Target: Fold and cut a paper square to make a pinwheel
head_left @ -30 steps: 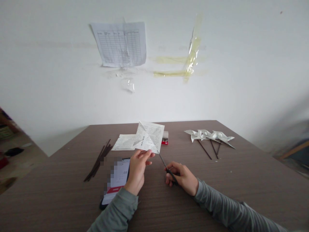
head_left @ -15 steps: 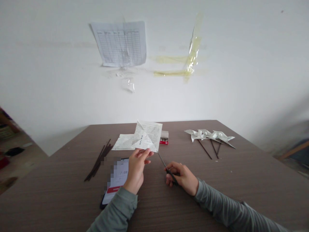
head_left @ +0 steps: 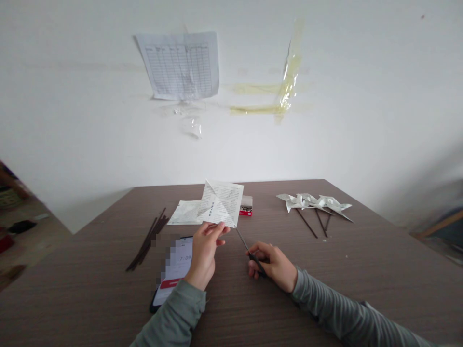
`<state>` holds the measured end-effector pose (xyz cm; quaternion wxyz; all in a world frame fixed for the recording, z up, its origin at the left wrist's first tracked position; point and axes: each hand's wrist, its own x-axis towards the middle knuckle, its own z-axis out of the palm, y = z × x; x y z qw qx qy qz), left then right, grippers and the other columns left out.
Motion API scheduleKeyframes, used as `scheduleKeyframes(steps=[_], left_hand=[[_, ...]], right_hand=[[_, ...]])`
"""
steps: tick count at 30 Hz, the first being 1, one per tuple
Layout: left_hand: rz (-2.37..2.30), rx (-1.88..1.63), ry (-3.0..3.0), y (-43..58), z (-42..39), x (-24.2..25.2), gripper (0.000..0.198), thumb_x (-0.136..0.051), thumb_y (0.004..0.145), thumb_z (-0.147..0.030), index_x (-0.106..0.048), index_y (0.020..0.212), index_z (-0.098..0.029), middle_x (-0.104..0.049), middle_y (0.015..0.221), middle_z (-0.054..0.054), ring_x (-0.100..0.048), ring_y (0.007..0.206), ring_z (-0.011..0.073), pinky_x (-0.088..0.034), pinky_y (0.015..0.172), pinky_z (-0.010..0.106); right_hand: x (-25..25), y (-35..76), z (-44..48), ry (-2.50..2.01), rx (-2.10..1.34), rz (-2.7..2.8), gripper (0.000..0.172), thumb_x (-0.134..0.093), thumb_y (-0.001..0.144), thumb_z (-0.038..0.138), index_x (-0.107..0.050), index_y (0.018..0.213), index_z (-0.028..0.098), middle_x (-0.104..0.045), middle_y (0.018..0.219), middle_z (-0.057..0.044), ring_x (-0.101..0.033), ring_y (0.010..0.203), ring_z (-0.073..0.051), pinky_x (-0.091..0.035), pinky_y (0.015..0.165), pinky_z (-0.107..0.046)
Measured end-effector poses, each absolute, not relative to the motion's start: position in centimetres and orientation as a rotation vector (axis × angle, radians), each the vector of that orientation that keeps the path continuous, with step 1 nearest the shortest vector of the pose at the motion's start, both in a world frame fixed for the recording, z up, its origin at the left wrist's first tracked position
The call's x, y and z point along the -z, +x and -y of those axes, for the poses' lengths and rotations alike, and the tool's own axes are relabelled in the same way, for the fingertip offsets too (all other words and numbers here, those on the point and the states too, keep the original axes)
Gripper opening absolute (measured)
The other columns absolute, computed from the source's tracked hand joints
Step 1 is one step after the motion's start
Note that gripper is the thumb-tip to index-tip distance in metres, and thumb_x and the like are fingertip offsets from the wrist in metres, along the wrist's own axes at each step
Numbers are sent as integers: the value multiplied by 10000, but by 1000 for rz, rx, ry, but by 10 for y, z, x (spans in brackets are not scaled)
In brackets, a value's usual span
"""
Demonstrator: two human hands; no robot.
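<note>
left hand (head_left: 204, 258) pinches creased printed paper square (head_left: 221, 203); right hand (head_left: 272, 266) grips thin dark stick (head_left: 248, 249), its tip pointing up-left at the paper.

The paper (head_left: 221, 203) is white with black print; the sleeve (head_left: 325, 308) is grey-green with faint stripes; the table (head_left: 365, 284) is brown, finely streaked with grain; the sticks (head_left: 147, 241) are dark brown.
</note>
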<state>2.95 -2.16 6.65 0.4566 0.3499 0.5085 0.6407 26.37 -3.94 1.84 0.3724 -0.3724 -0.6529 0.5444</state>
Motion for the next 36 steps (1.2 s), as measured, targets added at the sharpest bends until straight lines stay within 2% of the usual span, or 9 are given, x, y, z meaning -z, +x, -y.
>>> scheduleKeyframes(steps=[8,15,24,36], left_hand=[[-1257,-1574,875,29,20,-66,520,-1129,591,-539,-750,796,-248,-952,965,122,-969,972,342,-565,628,269],[-1264,-1583,858,30,21,-68,492,-1098,565,-529,-757,778,-245,-947,959,127,-952,943,323,-540,617,265],[-1267,-1576,868,29,21,-67,485,-1093,581,-534,-769,794,-242,-947,961,128,-957,957,320,-519,616,259],[-1252,-1588,830,31,20,-68,512,-1127,535,-512,-757,764,-242,-956,935,118,-945,905,310,-481,591,243]], right_hand=[[-17,264,39,-950,-1387,1681,623,-1024,968,858,-802,1075,286,-917,790,-36,-801,629,-244,-651,720,-400],[-10,265,33,-967,-1450,1714,766,-1042,893,959,-753,1102,280,-901,805,-29,-802,660,-239,-665,751,-413],[-4,266,32,-951,-1450,1713,741,-1013,940,942,-768,1137,271,-914,833,-37,-797,676,-232,-671,766,-421],[-10,263,33,-975,-1476,1675,779,-1033,882,971,-759,1098,275,-882,794,-20,-769,659,-221,-651,765,-411]])
